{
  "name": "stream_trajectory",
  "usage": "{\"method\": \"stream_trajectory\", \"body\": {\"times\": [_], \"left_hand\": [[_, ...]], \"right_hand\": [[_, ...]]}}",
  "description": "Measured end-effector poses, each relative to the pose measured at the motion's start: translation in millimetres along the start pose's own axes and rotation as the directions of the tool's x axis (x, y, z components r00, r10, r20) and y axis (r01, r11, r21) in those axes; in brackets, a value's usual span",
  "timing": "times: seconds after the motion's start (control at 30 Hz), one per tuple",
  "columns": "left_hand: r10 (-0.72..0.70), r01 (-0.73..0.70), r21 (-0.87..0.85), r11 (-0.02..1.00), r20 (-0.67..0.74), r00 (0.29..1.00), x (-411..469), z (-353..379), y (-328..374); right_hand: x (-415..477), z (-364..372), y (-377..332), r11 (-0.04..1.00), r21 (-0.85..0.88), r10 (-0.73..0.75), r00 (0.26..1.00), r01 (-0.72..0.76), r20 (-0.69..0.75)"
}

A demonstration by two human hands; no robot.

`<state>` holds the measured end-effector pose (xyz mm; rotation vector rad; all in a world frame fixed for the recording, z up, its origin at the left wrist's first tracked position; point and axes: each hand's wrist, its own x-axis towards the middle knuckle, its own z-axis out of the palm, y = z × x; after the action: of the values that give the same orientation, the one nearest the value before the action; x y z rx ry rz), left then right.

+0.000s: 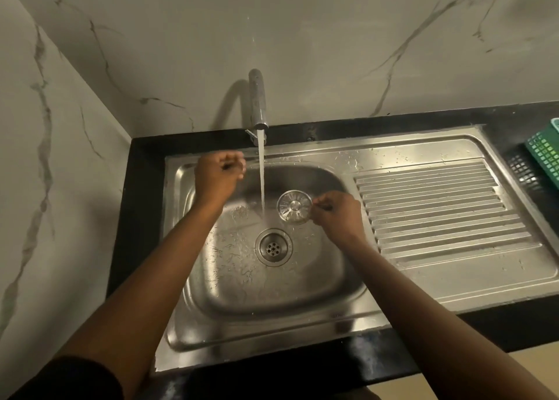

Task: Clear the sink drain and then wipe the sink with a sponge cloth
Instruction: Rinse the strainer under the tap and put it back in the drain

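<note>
A steel sink (332,324) holds an uncovered round drain (273,247) at the middle of its basin. My right hand (338,213) pinches the rim of a round metal drain strainer (294,207) and holds it above the basin, just right of the falling water. The tap (257,100) at the back runs a steady stream (261,182) down to a spot just behind the drain. My left hand (218,175) hovers over the basin's back left with fingers curled shut, left of the stream; nothing is visibly held in it. No sponge cloth is in view.
A ribbed steel draining board (438,206) adjoins the basin on the right. A green plastic basket (544,154) stands on the black counter (514,118) at the far right edge. Marble-patterned walls close in behind and on the left.
</note>
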<state>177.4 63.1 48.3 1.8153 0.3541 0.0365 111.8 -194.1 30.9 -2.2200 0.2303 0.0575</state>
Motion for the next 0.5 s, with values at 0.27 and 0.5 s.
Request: {"method": "stream_trajectory", "body": {"times": [0.27, 0.5], "left_hand": [[-0.02, -0.004, 0.096, 0.995, 0.254, 0.967, 29, 16, 27], [-0.041, 0.041, 0.008, 0.999, 0.075, 0.996, 33, 33, 31]], "right_hand": [[-12, 14, 14, 0.985, 0.103, 0.136, 0.99, -0.139, 0.042], [-11, 14, 22, 0.959, 0.178, 0.214, 0.976, -0.219, 0.051]]}}
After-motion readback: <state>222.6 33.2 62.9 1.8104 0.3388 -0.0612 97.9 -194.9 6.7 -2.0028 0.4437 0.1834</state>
